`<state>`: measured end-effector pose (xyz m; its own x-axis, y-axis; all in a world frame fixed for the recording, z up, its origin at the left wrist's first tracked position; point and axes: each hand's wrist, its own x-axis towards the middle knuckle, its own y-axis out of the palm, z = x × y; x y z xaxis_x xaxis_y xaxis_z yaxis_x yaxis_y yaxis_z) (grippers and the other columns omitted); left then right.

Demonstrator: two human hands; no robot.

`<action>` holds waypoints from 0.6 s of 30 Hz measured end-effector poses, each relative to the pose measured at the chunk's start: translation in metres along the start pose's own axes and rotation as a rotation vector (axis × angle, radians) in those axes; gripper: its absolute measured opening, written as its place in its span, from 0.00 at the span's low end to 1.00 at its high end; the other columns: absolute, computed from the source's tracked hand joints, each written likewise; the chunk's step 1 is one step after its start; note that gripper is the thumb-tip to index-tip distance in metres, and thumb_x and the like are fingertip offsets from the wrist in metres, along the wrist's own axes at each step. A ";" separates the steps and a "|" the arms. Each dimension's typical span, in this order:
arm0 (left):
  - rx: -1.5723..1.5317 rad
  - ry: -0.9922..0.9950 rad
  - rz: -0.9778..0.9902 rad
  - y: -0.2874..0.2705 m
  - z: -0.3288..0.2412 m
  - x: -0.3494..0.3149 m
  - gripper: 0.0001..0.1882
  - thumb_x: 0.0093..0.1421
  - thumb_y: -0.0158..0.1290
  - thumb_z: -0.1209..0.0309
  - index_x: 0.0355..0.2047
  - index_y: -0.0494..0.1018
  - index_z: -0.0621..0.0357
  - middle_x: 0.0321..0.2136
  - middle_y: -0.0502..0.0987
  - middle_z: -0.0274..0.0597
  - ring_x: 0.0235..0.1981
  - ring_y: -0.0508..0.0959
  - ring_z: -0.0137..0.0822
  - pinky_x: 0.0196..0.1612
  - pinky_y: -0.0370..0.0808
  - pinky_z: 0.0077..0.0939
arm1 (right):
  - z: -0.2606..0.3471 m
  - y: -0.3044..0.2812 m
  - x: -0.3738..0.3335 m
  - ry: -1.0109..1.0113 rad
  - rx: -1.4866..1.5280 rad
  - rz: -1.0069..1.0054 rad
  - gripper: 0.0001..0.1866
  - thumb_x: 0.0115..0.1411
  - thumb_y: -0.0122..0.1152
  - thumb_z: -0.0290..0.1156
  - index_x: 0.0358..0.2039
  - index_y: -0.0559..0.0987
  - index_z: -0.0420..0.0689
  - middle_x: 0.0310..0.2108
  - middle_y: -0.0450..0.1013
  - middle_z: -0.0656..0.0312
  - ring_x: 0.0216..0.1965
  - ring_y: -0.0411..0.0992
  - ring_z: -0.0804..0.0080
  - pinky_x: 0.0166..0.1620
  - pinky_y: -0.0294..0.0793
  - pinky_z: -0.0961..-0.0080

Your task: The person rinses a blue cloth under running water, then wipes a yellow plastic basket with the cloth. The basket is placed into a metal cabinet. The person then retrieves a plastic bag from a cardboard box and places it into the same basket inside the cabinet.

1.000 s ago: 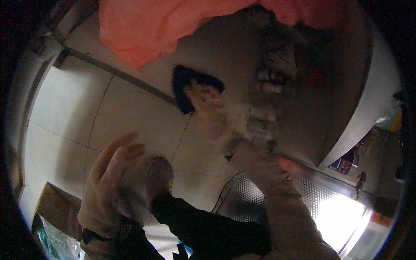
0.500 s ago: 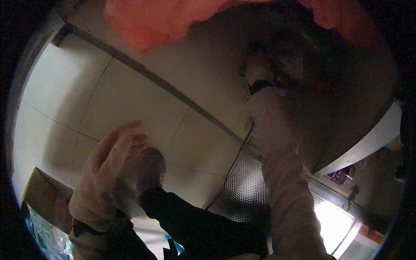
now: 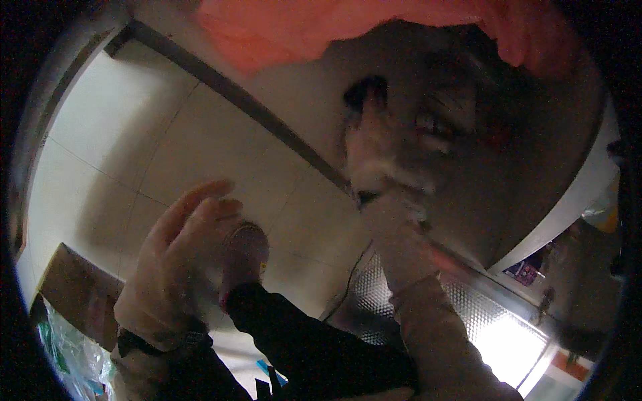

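My right hand (image 3: 381,154) reaches forward over a shadowed beige surface. At its fingertips is a small dark thing (image 3: 358,92), seemingly pinched there; blur hides its kind. Just beyond and to the right, dim items (image 3: 441,123) lie in deep shadow below a red plastic sheet or bag (image 3: 281,37). My left hand (image 3: 180,247) hovers above the tiled floor with fingers stretched and slightly curled, holding nothing. Beside it, lower in the view, shows my foot in a brownish shoe or slipper (image 3: 246,250), below a black trouser leg.
A dark strip (image 3: 241,113) runs diagonally between floor and beige surface. Near my right forearm lies a silvery textured panel (image 3: 374,287) with a black cord (image 3: 351,274). A cardboard box (image 3: 80,294) and clear plastic wrapping (image 3: 80,354) are at lower left. A white curved edge (image 3: 555,227) rises at right.
My right hand has drawn back and to the left from the shadowed items, and the dark thing now shows at its fingertips. The left hand has barely moved; the whole view has shifted slightly.
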<state>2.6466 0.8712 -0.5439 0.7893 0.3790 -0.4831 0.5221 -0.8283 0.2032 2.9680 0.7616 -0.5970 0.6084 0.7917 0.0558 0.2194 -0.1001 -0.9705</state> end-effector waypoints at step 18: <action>-0.446 -0.250 -0.115 0.005 0.013 0.011 0.26 0.69 0.50 0.56 0.58 0.68 0.62 0.47 0.77 0.46 0.51 0.75 0.34 0.56 0.69 0.26 | -0.041 0.006 0.087 -0.300 0.052 0.119 0.24 0.60 0.50 0.30 0.58 0.71 0.44 0.58 0.69 0.51 0.51 0.68 0.48 0.54 0.71 0.59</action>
<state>2.6538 0.8663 -0.5594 0.6457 0.3022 -0.7012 0.7311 -0.5098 0.4535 3.0541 0.8052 -0.5882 0.3739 0.9193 -0.1227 0.1161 -0.1776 -0.9772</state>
